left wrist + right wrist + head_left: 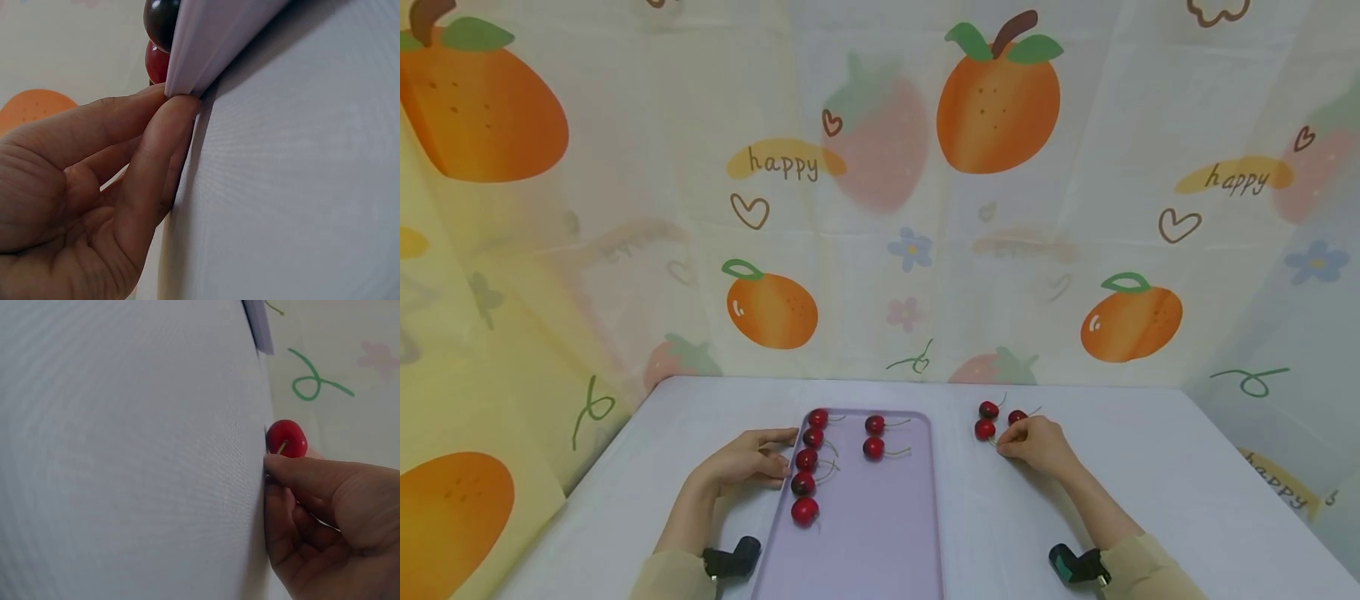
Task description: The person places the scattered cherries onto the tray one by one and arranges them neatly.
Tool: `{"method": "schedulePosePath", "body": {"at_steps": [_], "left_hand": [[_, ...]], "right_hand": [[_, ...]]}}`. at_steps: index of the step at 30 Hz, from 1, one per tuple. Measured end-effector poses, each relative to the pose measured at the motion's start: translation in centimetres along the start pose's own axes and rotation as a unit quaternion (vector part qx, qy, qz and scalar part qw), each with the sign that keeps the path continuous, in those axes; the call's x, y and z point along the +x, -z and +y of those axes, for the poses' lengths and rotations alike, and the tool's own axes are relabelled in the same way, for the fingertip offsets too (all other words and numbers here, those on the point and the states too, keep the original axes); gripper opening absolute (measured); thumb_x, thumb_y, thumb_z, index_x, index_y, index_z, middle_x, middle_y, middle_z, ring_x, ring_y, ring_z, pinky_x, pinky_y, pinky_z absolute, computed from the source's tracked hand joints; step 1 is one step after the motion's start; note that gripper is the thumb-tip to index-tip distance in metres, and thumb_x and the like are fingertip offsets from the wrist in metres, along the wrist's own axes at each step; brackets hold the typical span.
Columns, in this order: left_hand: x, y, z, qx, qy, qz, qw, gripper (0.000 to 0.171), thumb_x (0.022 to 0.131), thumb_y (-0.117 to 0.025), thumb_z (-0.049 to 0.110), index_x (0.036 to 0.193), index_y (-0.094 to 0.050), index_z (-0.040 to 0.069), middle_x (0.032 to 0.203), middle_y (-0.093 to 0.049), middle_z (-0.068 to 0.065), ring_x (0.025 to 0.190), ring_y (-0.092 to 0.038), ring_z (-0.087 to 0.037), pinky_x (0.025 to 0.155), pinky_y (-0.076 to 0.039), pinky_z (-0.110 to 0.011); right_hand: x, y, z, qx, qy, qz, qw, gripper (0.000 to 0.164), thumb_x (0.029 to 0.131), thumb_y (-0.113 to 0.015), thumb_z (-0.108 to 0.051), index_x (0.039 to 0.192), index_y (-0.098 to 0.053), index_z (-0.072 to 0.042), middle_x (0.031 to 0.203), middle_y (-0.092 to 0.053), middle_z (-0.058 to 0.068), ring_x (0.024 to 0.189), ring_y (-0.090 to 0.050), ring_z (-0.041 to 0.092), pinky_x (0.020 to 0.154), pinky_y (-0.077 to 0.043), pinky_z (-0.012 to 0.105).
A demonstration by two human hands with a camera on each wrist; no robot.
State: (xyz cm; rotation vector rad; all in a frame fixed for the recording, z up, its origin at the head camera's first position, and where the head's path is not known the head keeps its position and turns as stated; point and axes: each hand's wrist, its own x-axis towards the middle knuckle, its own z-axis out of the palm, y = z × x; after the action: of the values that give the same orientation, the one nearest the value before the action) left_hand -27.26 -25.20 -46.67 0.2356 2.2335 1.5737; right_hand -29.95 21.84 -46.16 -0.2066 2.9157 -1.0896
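Note:
On the white table a lilac tray [865, 533] carries red cherries with stems. Several cherries [803, 483] line its left side, and two more [874, 448] lie farther right near the far end. My left hand [741, 461] is at the tray's left edge, with thumb and index fingertips pinching the rim [200, 47]. Right of the tray, my right hand [1041, 446] pinches the stem of a cherry [287, 437] between thumb and fingers. Two other cherries lie beside that hand, one behind the held cherry [988, 410] and one partly hidden by the fingers [1017, 417].
A fruit-printed curtain [865, 275] hangs behind the table's far edge and along both sides. Dark wrist cameras [733, 558] are strapped to both forearms over light sleeves. Bare white table [1150, 467] surrounds the tray.

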Motion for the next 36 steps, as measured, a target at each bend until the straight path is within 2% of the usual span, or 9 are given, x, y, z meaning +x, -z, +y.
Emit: {"method": "schedulePosePath", "body": {"at_steps": [7,15,21,31,36], "left_hand": [[0.0,0.0,0.0,0.002,0.004,0.003,1.0,0.069,0.086,-0.065,0.006,0.149,-0.038,-0.002,0.145,-0.043,-0.029,0.082,-0.064,-0.014,0.078,-0.063,-0.031],[0.0,-0.1,0.1,0.002,0.005,0.004,1.0,0.069,0.087,-0.065,0.007,0.149,-0.038,-0.002,0.146,-0.043,-0.028,0.083,-0.064,-0.015,0.079,-0.063,-0.031],[0.0,0.0,-0.1,0.002,0.004,0.002,1.0,0.069,0.087,-0.065,0.007,0.149,-0.038,-0.002,0.146,-0.043,-0.028,0.084,-0.063,-0.015,0.08,-0.063,-0.031],[0.0,0.0,0.2,0.003,0.012,0.005,0.9999,0.07,0.085,-0.066,0.007,0.149,-0.039,-0.001,0.146,-0.043,-0.027,0.083,-0.064,-0.014,0.079,-0.063,-0.029],[-0.1,0.0,0.3,0.001,0.01,0.002,0.9999,0.069,0.086,-0.066,0.008,0.149,-0.039,-0.001,0.146,-0.042,-0.028,0.084,-0.064,-0.015,0.08,-0.063,-0.031]], "right_hand": [[-0.1,0.0,-0.2,-0.005,0.023,-0.008,1.0,0.006,0.083,-0.074,-0.01,0.085,-0.074,-0.004,0.077,-0.068,0.004,0.074,-0.054,0.015,0.064,-0.046,0.024],[0.0,-0.1,-0.3,0.004,0.047,-0.015,0.999,0.007,0.084,-0.075,-0.013,0.085,-0.073,-0.006,0.078,-0.068,0.002,0.074,-0.054,0.013,0.064,-0.046,0.021],[0.2,-0.2,-0.9,0.011,0.042,-0.031,0.999,0.007,0.085,-0.074,-0.016,0.086,-0.073,-0.009,0.077,-0.064,0.001,0.074,-0.053,0.013,0.062,-0.046,0.02],[0.4,-0.6,-3.1,0.079,0.084,-0.077,0.99,0.012,0.087,-0.072,-0.015,0.091,-0.072,-0.003,0.077,-0.065,0.003,0.068,-0.056,0.012,0.059,-0.05,0.018],[0.6,-1.2,-3.8,0.093,0.106,-0.099,0.985,0.013,0.087,-0.072,-0.016,0.091,-0.072,-0.003,0.078,-0.065,0.005,0.069,-0.055,0.012,0.06,-0.05,0.019]]}}
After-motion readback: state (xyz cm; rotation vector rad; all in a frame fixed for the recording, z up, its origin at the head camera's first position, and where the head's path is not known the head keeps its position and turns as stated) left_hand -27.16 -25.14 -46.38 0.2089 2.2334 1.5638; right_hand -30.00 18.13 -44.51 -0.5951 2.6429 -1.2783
